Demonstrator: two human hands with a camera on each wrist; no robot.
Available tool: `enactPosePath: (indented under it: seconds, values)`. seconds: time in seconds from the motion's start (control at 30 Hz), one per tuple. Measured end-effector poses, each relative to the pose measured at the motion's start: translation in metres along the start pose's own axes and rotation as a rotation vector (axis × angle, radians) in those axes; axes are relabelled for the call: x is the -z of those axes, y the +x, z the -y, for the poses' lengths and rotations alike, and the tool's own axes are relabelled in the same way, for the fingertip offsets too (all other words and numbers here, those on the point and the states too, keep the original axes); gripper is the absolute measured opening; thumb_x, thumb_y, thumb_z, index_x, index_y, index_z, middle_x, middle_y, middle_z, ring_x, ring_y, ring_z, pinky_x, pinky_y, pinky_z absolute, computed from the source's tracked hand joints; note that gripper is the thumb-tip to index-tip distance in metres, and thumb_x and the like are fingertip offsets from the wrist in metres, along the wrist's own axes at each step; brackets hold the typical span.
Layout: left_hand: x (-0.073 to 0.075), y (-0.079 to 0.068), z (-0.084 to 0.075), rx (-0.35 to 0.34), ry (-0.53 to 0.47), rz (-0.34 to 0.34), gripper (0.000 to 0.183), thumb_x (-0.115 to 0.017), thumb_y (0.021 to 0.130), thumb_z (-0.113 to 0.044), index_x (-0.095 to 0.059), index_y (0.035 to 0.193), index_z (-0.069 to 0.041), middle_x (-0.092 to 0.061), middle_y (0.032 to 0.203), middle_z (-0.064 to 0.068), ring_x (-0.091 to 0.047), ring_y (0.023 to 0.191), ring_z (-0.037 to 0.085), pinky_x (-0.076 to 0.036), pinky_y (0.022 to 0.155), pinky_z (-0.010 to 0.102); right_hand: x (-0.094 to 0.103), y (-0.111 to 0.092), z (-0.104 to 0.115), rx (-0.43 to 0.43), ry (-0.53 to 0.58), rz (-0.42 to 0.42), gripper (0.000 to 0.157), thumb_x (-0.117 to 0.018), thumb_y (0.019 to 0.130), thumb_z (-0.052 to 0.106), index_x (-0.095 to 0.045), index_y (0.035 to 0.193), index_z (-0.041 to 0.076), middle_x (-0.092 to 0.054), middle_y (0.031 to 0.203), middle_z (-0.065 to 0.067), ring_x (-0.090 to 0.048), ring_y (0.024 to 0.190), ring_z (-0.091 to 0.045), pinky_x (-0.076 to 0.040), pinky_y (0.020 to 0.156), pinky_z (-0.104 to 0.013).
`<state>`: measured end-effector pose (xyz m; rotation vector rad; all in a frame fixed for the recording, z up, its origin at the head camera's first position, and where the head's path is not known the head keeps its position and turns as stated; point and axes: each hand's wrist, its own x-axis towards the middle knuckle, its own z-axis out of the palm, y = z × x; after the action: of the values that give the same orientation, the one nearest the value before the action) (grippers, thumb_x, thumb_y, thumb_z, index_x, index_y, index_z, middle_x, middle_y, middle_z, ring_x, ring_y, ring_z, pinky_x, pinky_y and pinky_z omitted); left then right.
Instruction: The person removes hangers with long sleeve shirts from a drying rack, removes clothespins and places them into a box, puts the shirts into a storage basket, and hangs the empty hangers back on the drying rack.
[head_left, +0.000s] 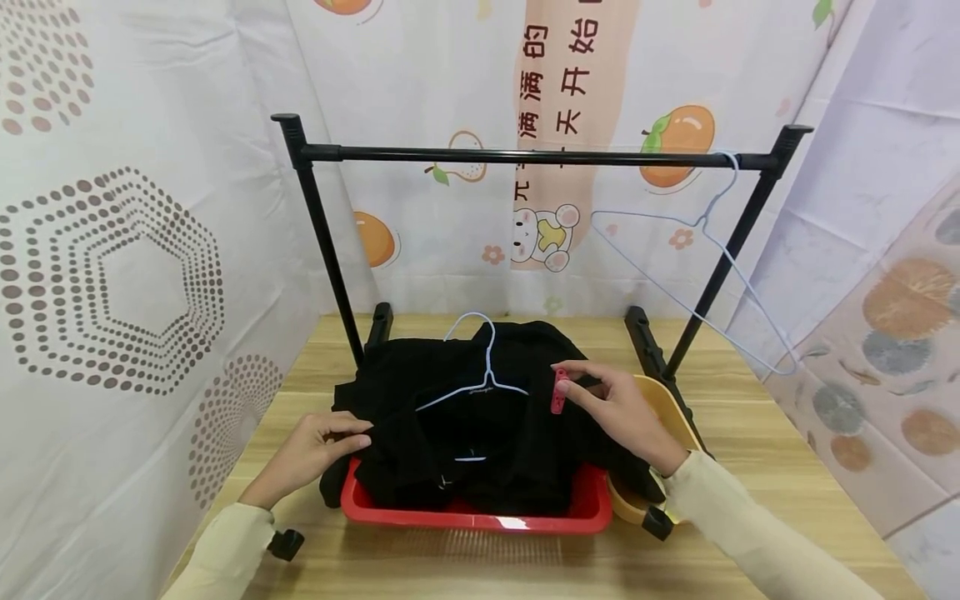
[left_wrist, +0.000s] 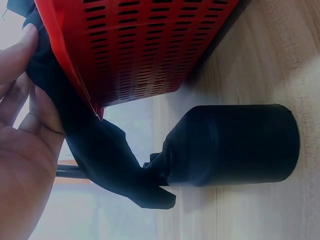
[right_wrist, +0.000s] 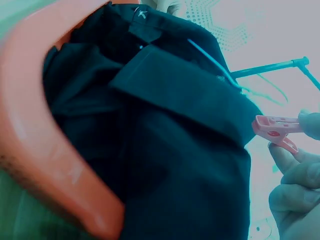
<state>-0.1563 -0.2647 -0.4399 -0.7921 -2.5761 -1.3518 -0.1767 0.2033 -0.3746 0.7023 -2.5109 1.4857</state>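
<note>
A black collared shirt (head_left: pixel 465 492) lies bunched in and over a red basket (head_left: pixel 480 522). A pale blue hanger (head_left: pixel 489 354) sits inside the shirt, its hook standing up out of the neck opening. My left hand (head_left: pixel 318 450) pinches the shirt's cloth at the left side, thumb against fingers; in the left wrist view the black cloth (left_wrist: pixel 75 110) hangs down beside the basket's slotted wall. My right hand (head_left: pixel 618 408) holds a pinkish-red clothespin (head_left: pixel 559 392) by its handles. Its nose is at the shirt's edge near the collar (right_wrist: pixel 175 90); whether it bites cloth I cannot tell.
A black clothes rack (head_left: pixel 480 156) stands behind the basket, its feet on the wooden table (head_left: pixel 780 467). A second blue hanger (head_left: pixel 705 223) hangs at the bar's right end. Right of the red basket is a yellow basket (head_left: pixel 667 408). Printed curtains surround the table.
</note>
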Motion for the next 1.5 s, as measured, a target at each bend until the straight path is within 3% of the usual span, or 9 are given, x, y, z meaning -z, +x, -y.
enactPosePath:
  seconds: [0.17,0.47,0.63,0.83,0.93,1.07,1.13,1.3,1.5]
  values:
    - [0.001,0.0,0.002,-0.012,-0.002,-0.008,0.023,-0.075,0.093,-0.003,-0.079,0.113,-0.012,-0.073,0.095,-0.007,-0.058,0.074,0.011,-0.051,0.064,0.027,0.005,-0.004,-0.012,-0.007,-0.02,-0.027,0.029,-0.07,0.1,0.024,-0.072,0.127,0.014,-0.071,0.105,0.001,-0.066,0.087,-0.019,-0.055,0.071,-0.026]
    - [0.0,0.0,0.003,0.014,-0.004,-0.004,0.02,-0.074,0.095,-0.011,-0.079,0.115,-0.014,-0.074,0.098,-0.006,-0.061,0.078,0.01,-0.052,0.066,0.028,0.016,-0.015,-0.023,-0.066,-0.095,-0.041,0.033,-0.071,0.1,0.032,-0.071,0.127,0.014,-0.072,0.104,0.003,-0.062,0.07,-0.02,-0.048,0.062,-0.026]
    - [0.0,-0.001,0.004,0.011,-0.006,-0.004,0.021,-0.075,0.094,-0.009,-0.079,0.114,-0.013,-0.074,0.097,-0.005,-0.061,0.077,0.01,-0.052,0.066,0.027,0.023,-0.022,-0.031,-0.094,-0.113,-0.046,0.034,-0.068,0.101,0.035,-0.071,0.129,0.015,-0.072,0.106,0.004,-0.065,0.078,-0.017,-0.051,0.065,-0.025]
    - [0.0,0.0,0.004,-0.007,-0.001,-0.009,0.022,-0.075,0.093,-0.006,-0.08,0.114,-0.012,-0.074,0.096,-0.004,-0.06,0.076,0.01,-0.051,0.064,0.027,0.033,-0.026,-0.041,-0.109,-0.071,-0.078,0.032,-0.067,0.102,0.029,-0.07,0.13,0.013,-0.071,0.109,-0.005,-0.054,0.053,-0.018,-0.041,0.051,-0.028]
    - [0.0,0.001,0.004,-0.012,0.0,-0.012,0.021,-0.076,0.093,-0.007,-0.08,0.113,-0.012,-0.074,0.096,-0.004,-0.06,0.076,0.01,-0.051,0.064,0.027,0.037,-0.029,-0.044,-0.127,-0.064,-0.09,0.034,-0.067,0.103,0.028,-0.069,0.132,0.012,-0.07,0.111,-0.007,-0.06,0.057,-0.016,-0.046,0.059,-0.024]
    - [0.0,0.0,0.005,-0.018,-0.001,-0.015,0.021,-0.075,0.093,-0.005,-0.08,0.113,-0.012,-0.074,0.096,-0.006,-0.06,0.076,0.01,-0.051,0.064,0.027,0.039,-0.032,-0.049,-0.136,-0.073,-0.093,0.035,-0.066,0.103,0.028,-0.068,0.134,0.012,-0.07,0.113,-0.007,-0.071,0.082,-0.017,-0.052,0.076,-0.021]
    - [-0.001,-0.001,0.005,-0.018,-0.002,-0.015,0.021,-0.075,0.093,-0.005,-0.08,0.113,-0.012,-0.074,0.096,-0.006,-0.06,0.076,0.01,-0.051,0.064,0.027,0.039,-0.033,-0.053,-0.142,-0.079,-0.098,0.035,-0.066,0.103,0.029,-0.069,0.133,0.012,-0.069,0.112,-0.007,-0.072,0.089,-0.017,-0.053,0.077,-0.021]
    - [-0.001,-0.001,0.005,-0.011,-0.003,-0.012,0.021,-0.075,0.094,-0.007,-0.08,0.113,-0.012,-0.074,0.098,-0.007,-0.061,0.077,0.01,-0.052,0.065,0.028,0.04,-0.038,-0.063,-0.158,-0.114,-0.105,0.035,-0.067,0.103,0.029,-0.069,0.132,0.009,-0.069,0.11,-0.009,-0.071,0.079,-0.017,-0.051,0.058,-0.026]
    - [-0.001,0.0,0.005,-0.01,0.001,-0.013,0.021,-0.075,0.094,-0.007,-0.08,0.113,-0.012,-0.074,0.097,-0.005,-0.061,0.078,0.01,-0.051,0.064,0.028,0.04,-0.041,-0.072,-0.085,-0.258,-0.111,0.028,-0.071,0.1,0.023,-0.072,0.123,0.007,-0.072,0.101,-0.003,-0.072,0.082,-0.021,-0.057,0.07,-0.025]
